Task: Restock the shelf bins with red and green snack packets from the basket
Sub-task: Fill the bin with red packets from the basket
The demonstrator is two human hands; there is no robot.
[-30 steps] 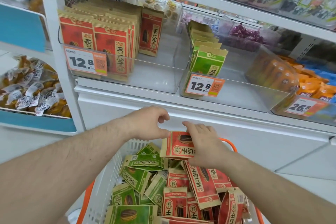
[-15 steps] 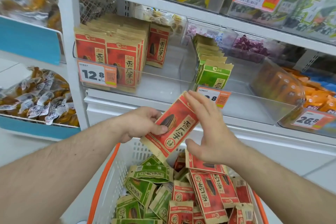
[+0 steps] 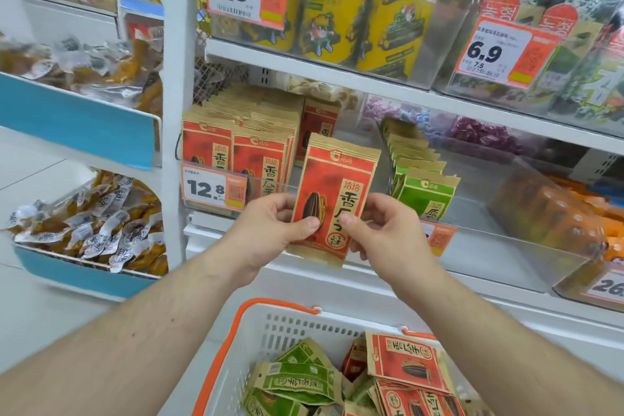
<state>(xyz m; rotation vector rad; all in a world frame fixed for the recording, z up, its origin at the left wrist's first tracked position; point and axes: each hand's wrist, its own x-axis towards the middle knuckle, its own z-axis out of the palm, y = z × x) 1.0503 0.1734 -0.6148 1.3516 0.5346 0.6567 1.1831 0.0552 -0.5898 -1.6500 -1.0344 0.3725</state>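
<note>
- Head view: both hands hold one red packet [image 3: 332,199] upright, printed face toward the camera, in front of the clear front wall of the red-packet bin [image 3: 270,184].
- Left hand [image 3: 270,230] pinches its lower left part, thumb on the face and fingers curled behind; right hand [image 3: 381,230] does the same on the lower right part. Gripping low leaves the top free, probably so it can go over the bin wall first.
- Upright, face forward matches the red packets [image 3: 236,152] already standing in rows at the bin's left end; open floor shows toward its right end.
- Next bin [image 3: 506,240] along the shelf holds green packets [image 3: 422,192] standing the same way in a row at its left wall.
- Basket [image 3: 256,338] sits below the hands, its orange handle near the shelf's front edge, with red and green packets lying mixed; how many lie deeper I cannot tell.
- Plenty remains to shelve, so the task looks far from finished.
</note>
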